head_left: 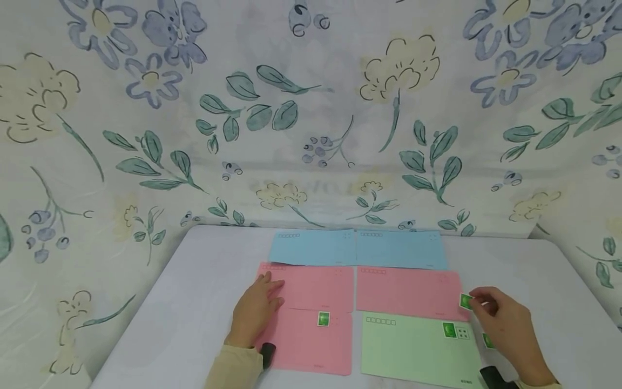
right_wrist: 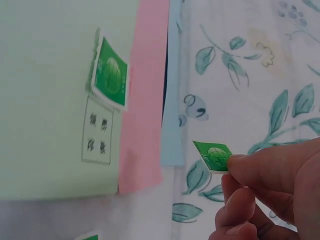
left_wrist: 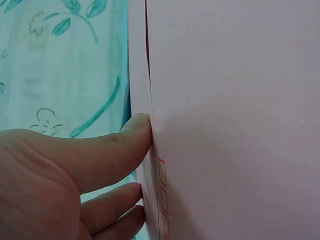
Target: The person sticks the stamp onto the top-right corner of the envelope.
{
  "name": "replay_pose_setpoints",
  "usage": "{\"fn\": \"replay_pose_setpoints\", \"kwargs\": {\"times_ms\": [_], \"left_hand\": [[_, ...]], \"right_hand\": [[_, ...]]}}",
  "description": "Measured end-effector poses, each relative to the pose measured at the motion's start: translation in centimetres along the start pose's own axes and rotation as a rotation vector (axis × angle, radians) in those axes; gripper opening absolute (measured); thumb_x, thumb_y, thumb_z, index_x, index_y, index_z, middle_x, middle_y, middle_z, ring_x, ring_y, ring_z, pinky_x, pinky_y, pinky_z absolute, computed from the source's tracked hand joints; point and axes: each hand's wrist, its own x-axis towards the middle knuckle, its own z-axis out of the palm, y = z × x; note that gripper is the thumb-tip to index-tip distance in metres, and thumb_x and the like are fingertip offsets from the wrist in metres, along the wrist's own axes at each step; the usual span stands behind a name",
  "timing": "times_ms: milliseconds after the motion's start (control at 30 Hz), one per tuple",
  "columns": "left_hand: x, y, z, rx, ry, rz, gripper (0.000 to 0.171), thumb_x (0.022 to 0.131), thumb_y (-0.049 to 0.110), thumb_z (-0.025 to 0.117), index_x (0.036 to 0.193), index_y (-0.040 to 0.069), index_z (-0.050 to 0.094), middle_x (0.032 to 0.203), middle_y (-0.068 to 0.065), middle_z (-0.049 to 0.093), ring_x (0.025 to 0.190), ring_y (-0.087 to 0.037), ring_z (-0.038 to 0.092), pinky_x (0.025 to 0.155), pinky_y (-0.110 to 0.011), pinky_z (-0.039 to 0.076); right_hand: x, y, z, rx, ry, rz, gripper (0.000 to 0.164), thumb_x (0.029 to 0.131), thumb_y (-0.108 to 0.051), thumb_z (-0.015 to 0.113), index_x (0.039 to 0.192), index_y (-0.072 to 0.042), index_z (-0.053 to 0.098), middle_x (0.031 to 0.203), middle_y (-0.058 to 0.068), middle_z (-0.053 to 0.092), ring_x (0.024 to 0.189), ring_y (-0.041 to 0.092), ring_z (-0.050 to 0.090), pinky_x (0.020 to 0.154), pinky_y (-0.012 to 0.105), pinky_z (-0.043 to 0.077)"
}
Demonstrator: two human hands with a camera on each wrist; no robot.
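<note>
In the head view my left hand rests with extended fingers on the left edge of the pink envelopes. The thumb touches the edge of a pink envelope in the left wrist view. My right hand pinches a small green stamp between thumb and fingers, beside the right end of another pink envelope. Below it lies a light green envelope bearing a green stamp near its upper right corner, next to a small printed box. A further stamp lies on the lower left pink envelope.
Two blue envelopes lie along the back, with the pink ones in front of them. Another green stamp lies on the white table, partly behind my right hand. A floral cloth hangs behind the table.
</note>
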Motion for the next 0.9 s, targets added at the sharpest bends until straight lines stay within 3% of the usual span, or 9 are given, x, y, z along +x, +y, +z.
{"fn": "replay_pose_setpoints", "kwargs": {"times_ms": [167,400,900], "left_hand": [[0.0,-0.1,0.1,0.001,0.002,0.000,0.042,0.090,0.008,0.074,0.131,0.005,0.067,0.148,-0.026,0.047,0.140,-0.044,0.040,0.111,-0.059,0.037],[0.1,-0.2,0.2,0.004,-0.002,0.003,0.041,0.090,0.008,0.073,0.131,0.004,0.067,0.148,-0.026,0.047,0.141,-0.043,0.040,0.111,-0.058,0.036],[-0.2,0.0,0.1,-0.005,0.012,-0.003,0.042,0.090,0.008,0.073,0.131,0.005,0.067,0.148,-0.026,0.047,0.141,-0.042,0.039,0.112,-0.058,0.036]], "right_hand": [[0.0,-0.7,0.3,0.020,0.008,-0.039,0.017,0.093,-0.010,0.069,0.106,0.001,0.069,0.085,0.009,0.070,0.073,0.019,0.059,0.052,0.023,0.046],[0.3,-1.9,0.8,0.027,0.007,-0.006,0.020,0.092,-0.012,0.071,0.107,0.001,0.068,0.088,0.011,0.070,0.075,0.021,0.060,0.054,0.022,0.046],[0.4,-3.5,1.9,0.094,-0.009,-0.099,0.015,0.091,-0.006,0.072,0.105,-0.001,0.069,0.086,0.007,0.070,0.074,0.017,0.060,0.056,0.021,0.049]]}}
